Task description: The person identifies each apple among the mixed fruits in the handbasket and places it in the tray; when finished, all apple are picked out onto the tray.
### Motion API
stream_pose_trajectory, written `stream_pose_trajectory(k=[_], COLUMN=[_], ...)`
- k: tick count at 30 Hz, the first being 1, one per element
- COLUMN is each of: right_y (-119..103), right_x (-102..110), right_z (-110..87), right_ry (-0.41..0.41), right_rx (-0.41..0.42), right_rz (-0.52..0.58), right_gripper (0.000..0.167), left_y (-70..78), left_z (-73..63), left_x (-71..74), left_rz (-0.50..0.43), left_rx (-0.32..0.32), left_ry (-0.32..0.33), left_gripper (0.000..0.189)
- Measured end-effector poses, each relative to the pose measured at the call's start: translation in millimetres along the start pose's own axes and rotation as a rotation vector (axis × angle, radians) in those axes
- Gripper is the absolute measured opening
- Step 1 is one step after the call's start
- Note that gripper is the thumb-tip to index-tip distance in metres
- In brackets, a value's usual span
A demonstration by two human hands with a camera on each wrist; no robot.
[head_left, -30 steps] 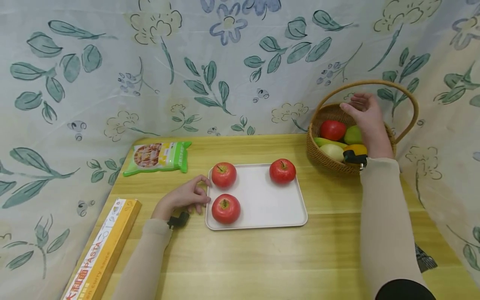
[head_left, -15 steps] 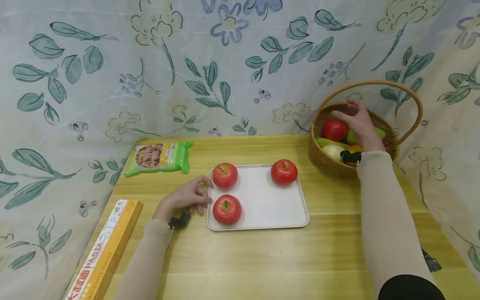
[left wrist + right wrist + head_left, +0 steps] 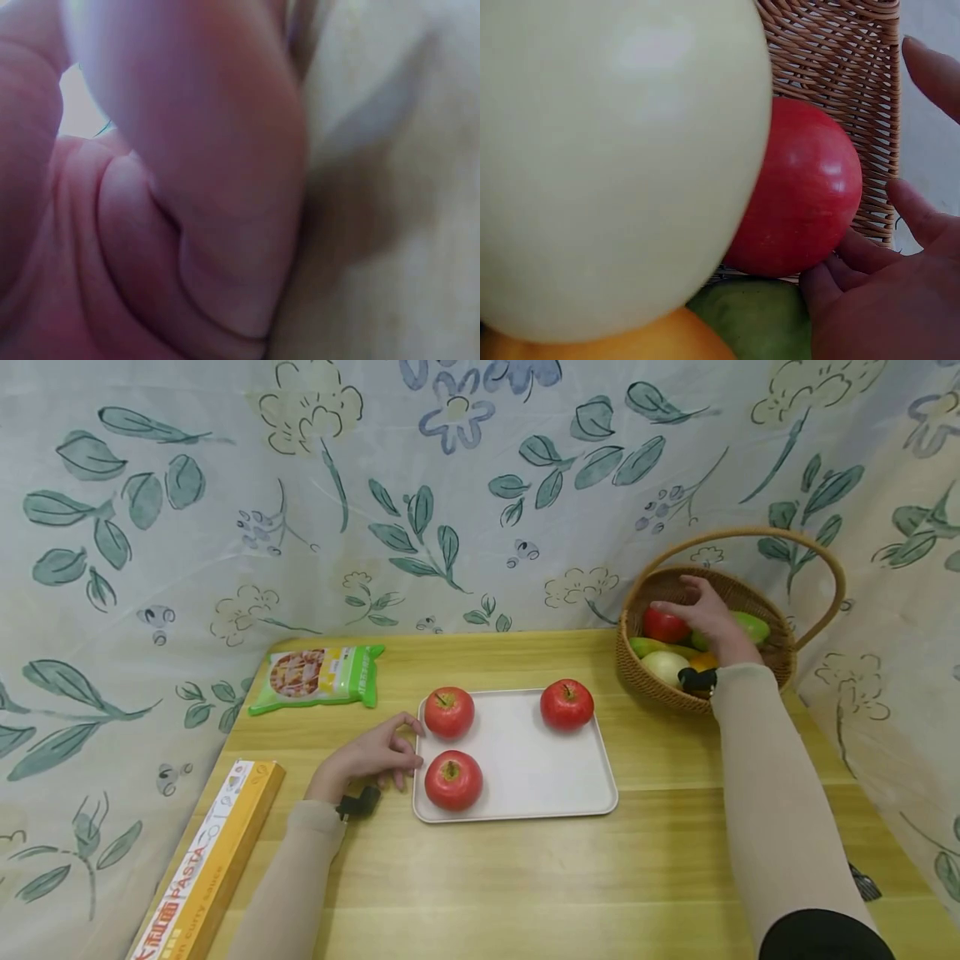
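My right hand [image 3: 708, 617] reaches down into the wicker basket [image 3: 628, 670]. Its fingers meet the lower side of a round red fruit [image 3: 802, 187], while the thumb stands apart from it in the right wrist view. Around that fruit lie a smooth pale round one [image 3: 665, 667], a green one [image 3: 752, 627] and an orange one [image 3: 703, 662]. My left hand [image 3: 367, 753] rests on the table, thumb and index fingertips at the left rim of the white tray [image 3: 525, 777]. Three red apples sit on the tray: one [image 3: 449, 712], another [image 3: 453, 780] and a third [image 3: 567, 704].
A green snack packet [image 3: 318, 676] lies at the back left of the wooden table. A yellow pasta box [image 3: 210, 864] lies along the left edge. The basket's tall handle [image 3: 750, 532] arches above the right hand, and a floral cloth [image 3: 450, 568] hangs behind.
The right hand has come down and a little left inside the basket, from above the fruit to beside the red one. The left hand and the apples on the tray stay put.
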State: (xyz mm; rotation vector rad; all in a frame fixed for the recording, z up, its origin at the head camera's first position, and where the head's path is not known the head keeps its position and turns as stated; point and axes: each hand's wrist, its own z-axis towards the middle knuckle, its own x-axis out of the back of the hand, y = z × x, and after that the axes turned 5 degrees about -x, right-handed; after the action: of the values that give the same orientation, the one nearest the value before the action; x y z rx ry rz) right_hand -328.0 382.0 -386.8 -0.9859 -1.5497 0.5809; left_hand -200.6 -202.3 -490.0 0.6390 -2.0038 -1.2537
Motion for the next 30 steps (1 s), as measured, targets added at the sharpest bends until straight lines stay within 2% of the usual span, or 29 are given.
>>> stream_pose_trajectory(k=[6,11,21,30], right_y=[0.3,0.6,-2.2,2.6], right_x=[-0.3,-1.9,-4.5,-1.9], right_z=[0.3,-2.2,-3.4,-2.1], right_ry=[-0.016,-0.017,-0.009,-0.006], right_rx=[0.012,0.047,0.071,0.077], right_rz=[-0.055,-0.072,-0.097,-0.143], right_gripper=[0.102,0.090,0.080,0.078], left_y=[-0.3,-0.1,1.3,-0.1], left_z=[-0.3,-0.6,-0.6,-0.3], left_x=[-0.8,-1.5,-1.7,-2.1], left_rz=[-0.007,-0.007,-0.006,-0.003], left_rx=[0.005,0.005,0.010,0.010], left_ry=[-0.003,-0.004,0.001,0.001], left_gripper=[0.056,0.054,0.054,0.055])
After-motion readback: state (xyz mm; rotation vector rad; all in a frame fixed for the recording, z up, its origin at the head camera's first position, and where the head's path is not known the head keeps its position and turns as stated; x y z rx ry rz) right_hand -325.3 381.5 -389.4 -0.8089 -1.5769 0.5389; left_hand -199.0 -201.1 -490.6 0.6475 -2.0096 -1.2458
